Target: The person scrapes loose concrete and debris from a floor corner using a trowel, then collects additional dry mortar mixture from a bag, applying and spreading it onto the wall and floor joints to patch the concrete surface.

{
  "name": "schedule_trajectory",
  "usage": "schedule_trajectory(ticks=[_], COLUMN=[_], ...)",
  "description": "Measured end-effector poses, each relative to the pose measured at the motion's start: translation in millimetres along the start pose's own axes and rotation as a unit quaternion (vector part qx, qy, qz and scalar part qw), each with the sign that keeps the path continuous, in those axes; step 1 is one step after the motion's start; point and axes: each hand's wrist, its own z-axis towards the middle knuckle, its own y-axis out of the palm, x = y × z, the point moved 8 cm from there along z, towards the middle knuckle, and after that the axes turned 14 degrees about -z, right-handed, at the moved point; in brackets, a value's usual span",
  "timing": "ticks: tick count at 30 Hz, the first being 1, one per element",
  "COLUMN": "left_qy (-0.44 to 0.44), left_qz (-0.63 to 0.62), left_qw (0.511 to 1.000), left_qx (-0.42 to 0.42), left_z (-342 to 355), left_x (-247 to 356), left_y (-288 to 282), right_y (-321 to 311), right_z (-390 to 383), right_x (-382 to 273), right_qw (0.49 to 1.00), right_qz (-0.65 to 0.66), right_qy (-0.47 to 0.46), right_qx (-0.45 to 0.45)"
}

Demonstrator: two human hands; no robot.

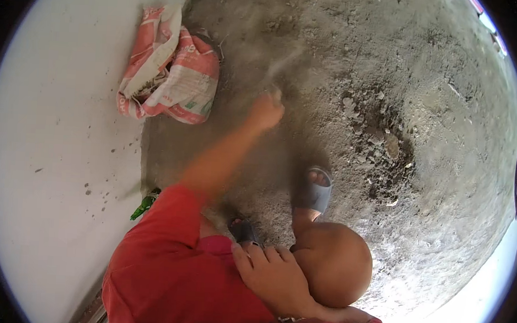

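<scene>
My left hand reaches forward over the dusty concrete floor, its fingers closed in a grip. A faint pale streak runs forward from it. Motion smears what it holds, so I cannot make out the kind. Lying flat near my bent knee, my right hand has its fingers slightly spread and holds nothing. To the left of my left hand, a crumpled red and white woven sack stands open against the white wall.
A heap of rubble and loose dirt lies on the floor to the right. A green bottle rests at the wall's foot by my left sleeve. My feet in grey sandals stand close behind the working area.
</scene>
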Motion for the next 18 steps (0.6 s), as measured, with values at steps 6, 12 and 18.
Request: schedule_trajectory(ticks=[6,12,18], left_qy=[0.044,-0.010,-0.039], left_qz=[0.122,-0.119,-0.140], left_qw=[0.967,0.988,0.985], left_qx=[-0.218,-0.096,-0.097], left_z=[131,27,120], left_x=[-12,57,-9], left_y=[-33,45,-55], right_y=[1,-3,-3], right_z=[0,5,0], right_x=[22,21,33], right_qw=[0.999,0.998,0.998], right_qz=[0.021,0.041,0.048], right_qy=[0.042,0.024,0.036], right_qx=[-0.023,-0.040,-0.013])
